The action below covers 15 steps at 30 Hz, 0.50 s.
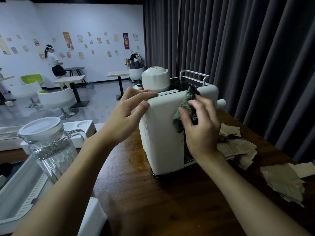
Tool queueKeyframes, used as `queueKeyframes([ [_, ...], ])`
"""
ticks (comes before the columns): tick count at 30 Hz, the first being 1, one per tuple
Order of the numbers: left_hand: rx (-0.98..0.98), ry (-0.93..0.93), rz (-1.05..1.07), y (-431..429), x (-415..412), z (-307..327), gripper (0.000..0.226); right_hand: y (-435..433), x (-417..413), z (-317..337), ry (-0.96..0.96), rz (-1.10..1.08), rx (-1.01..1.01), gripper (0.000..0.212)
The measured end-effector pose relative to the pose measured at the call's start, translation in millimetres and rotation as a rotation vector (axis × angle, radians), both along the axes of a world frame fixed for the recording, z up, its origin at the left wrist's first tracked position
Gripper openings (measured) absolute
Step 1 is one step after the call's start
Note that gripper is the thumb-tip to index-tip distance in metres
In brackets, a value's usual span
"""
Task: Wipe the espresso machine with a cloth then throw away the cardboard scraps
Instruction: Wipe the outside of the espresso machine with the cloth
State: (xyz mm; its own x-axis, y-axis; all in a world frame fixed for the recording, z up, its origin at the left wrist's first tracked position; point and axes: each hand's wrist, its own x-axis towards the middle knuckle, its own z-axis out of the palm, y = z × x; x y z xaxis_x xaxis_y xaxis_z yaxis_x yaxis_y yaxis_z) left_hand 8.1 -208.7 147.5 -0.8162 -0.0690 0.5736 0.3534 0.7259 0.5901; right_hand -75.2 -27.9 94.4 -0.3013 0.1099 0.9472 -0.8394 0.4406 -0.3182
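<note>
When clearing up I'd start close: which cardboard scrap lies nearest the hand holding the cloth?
The crumpled scrap just behind the right hand, beside the espresso machine; the other large torn scrap lies apart, farther right on the table.

Dim foreground, brighter far room; edges bend, right fingers perhaps motion-blurred.
</note>
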Motion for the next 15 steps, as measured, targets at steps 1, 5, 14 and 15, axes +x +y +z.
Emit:
queueKeyframes([
  [1, -0.001, -0.002, 0.001, 0, 0, 0, 0.036, -1, 3, -2, -0.013, 0.003, 0.019, 0.030],
  [5, 0.009, 0.001, -0.022, -1, 0, 1, 0.035, -4, 11, -11, -0.043, -0.016, 0.149, 0.049],
  [14, 0.239, 0.037, -0.098, -4, 3, 1, 0.021, -38, 32, -9, 0.170, 0.081, 0.298, 0.024],
  [15, 0.246, 0.032, -0.098, -3, 4, 1, 0.021, -37, 31, -8, 0.177, 0.088, 0.294, 0.022],
])
